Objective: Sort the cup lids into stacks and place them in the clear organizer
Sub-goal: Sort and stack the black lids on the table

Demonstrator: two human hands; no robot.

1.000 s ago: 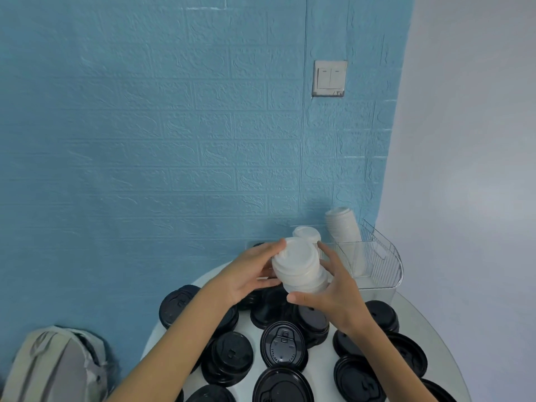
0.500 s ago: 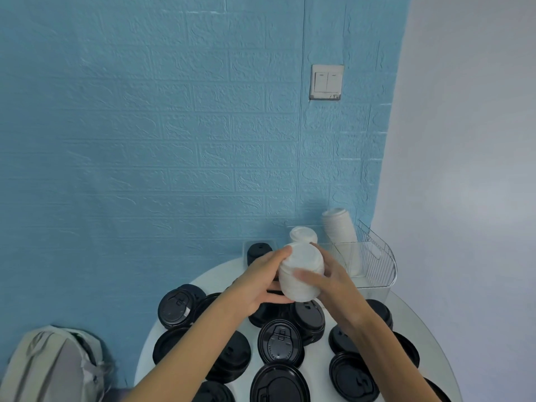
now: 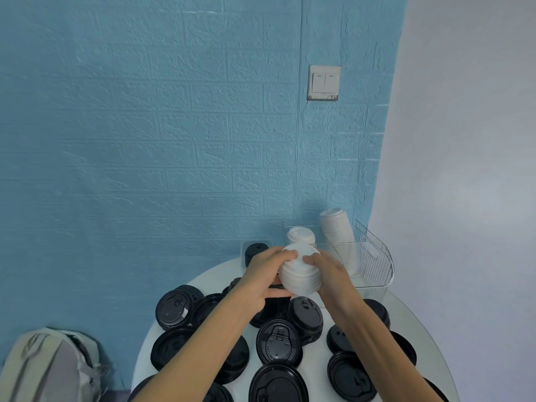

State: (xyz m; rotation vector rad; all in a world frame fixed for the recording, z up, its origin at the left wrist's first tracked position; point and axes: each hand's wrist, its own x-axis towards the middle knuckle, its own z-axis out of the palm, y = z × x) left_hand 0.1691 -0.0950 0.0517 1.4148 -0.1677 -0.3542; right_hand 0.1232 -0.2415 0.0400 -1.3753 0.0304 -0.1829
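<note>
I hold a stack of white lids (image 3: 300,271) between both hands above the table's far part. My left hand (image 3: 265,274) grips its left side and my right hand (image 3: 329,271) its right side, fingertips on the top lid. Just behind it the clear organizer (image 3: 374,256) holds a short white stack (image 3: 301,235) and a tall, leaning white stack (image 3: 338,230). A black stack (image 3: 255,252) stands in a clear compartment to the left. Many black lids (image 3: 278,342) lie scattered over the round white table (image 3: 429,343).
A blue brick-patterned wall (image 3: 174,140) rises right behind the table, with a light switch (image 3: 324,82). A grey backpack (image 3: 49,367) sits on the floor at the lower left. A pale wall is on the right.
The white stack has turned from tilted to upright between my hands and shifted slightly toward the organizer. My right hand's fingers have moved up onto the top lid.
</note>
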